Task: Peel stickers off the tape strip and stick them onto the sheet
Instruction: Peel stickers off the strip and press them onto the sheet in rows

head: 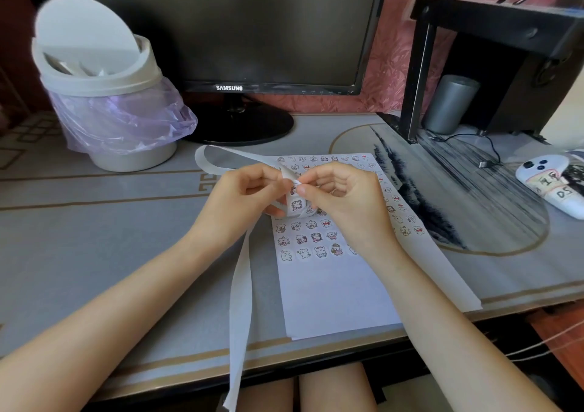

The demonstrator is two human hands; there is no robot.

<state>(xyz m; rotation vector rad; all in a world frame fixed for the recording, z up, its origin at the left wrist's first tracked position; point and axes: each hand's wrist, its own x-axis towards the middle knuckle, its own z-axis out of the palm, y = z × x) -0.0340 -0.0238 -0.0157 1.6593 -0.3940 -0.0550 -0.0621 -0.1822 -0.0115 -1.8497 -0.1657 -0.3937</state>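
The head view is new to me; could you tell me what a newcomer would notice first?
At the centre, the left hand and right hand pinch a white tape strip that trails off the desk. Beneath them lies the sheet, its far half covered in rows of cartoon stickers; a white swing-lid bin stands far left.

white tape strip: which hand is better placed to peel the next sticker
Right hand, likely: its fingertips pinch the top of the white paper tape strip; the left hand holds it.

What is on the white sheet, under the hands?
Rows of small cartoon stickers fill the upper sheet; its lower part is bare. The left hand, right hand and the tape strip they pinch hide some middle rows.
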